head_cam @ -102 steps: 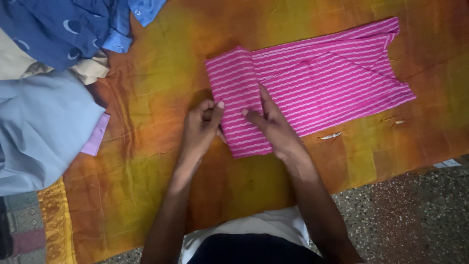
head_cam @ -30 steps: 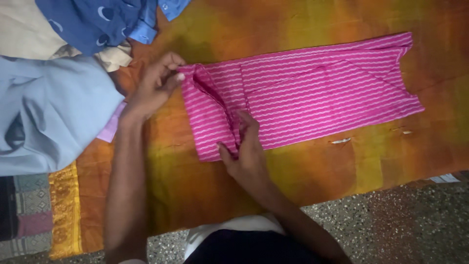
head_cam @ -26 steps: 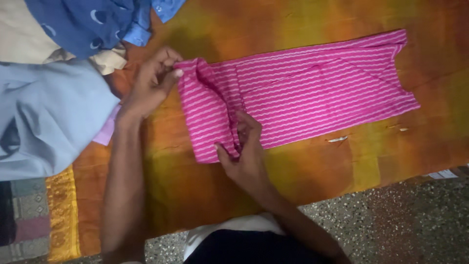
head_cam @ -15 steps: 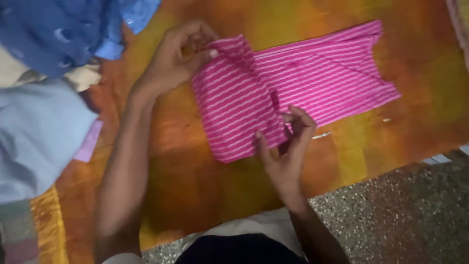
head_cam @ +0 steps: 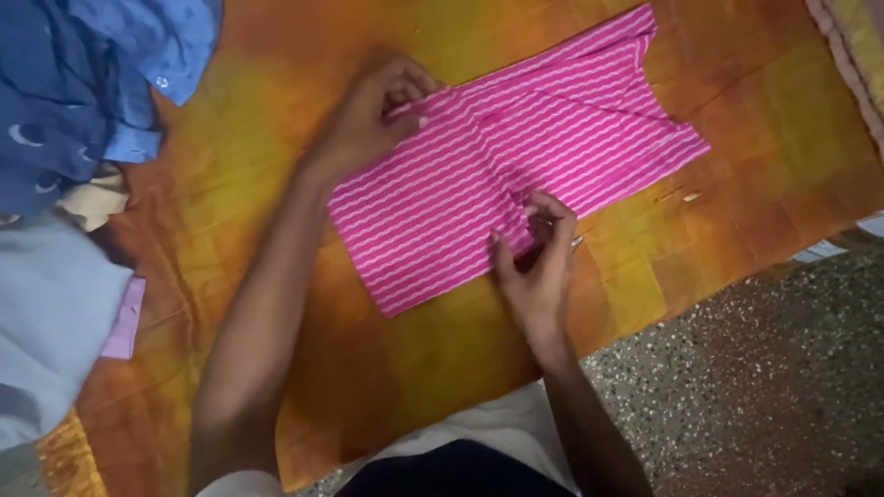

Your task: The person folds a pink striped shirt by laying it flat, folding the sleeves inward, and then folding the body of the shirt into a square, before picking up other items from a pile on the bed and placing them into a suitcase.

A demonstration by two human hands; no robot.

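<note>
A pink garment with white wavy stripes (head_cam: 516,166) lies flat on an orange and yellow cloth (head_cam: 276,138). Its left end is folded over onto itself. My left hand (head_cam: 373,115) pinches the far corner of that fold between thumb and fingers. At the near edge of the fold, my right hand (head_cam: 539,253) pinches the fabric. Both forearms reach in from the bottom of the view.
A pile of clothes sits at the left: a dark blue printed shirt (head_cam: 64,83), a cream piece (head_cam: 92,198) and a pale blue garment (head_cam: 46,313). Speckled stone floor (head_cam: 755,368) shows at the bottom right. A striped mat edge (head_cam: 852,55) is at the top right.
The left end of the pink garment has been folded rightward onto itself and laid flat. Both hands moved right with it. The view has tilted and shifted.
</note>
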